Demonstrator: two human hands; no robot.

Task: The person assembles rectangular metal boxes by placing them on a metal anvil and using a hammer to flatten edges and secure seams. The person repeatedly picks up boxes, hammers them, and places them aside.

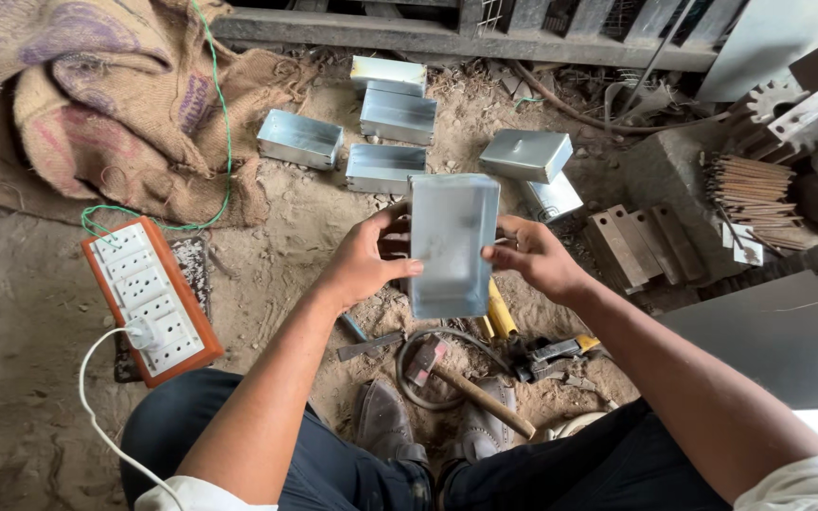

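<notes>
I hold a shiny rectangular sheet-metal box (451, 244) up in front of me, its flat side facing me. My left hand (368, 255) grips its left edge, thumb across the front. On the opposite edge, my right hand (534, 256) pinches it with the fingers curled behind. Several similar metal boxes (398, 115) lie on the sandy ground beyond, one more (525, 154) to the right. Below the box on the ground lie a hammer (461, 383) and a yellow-handled tool (498, 314).
An orange-and-white socket board (151, 299) with a white plug and green wire lies at left. Burlap sacks (78, 104) are heaped at the back left. A bundle of welding rods (750, 194), metal blocks (636, 246) and a grey sheet (778, 336) sit at right. My shoes (385, 416) are below.
</notes>
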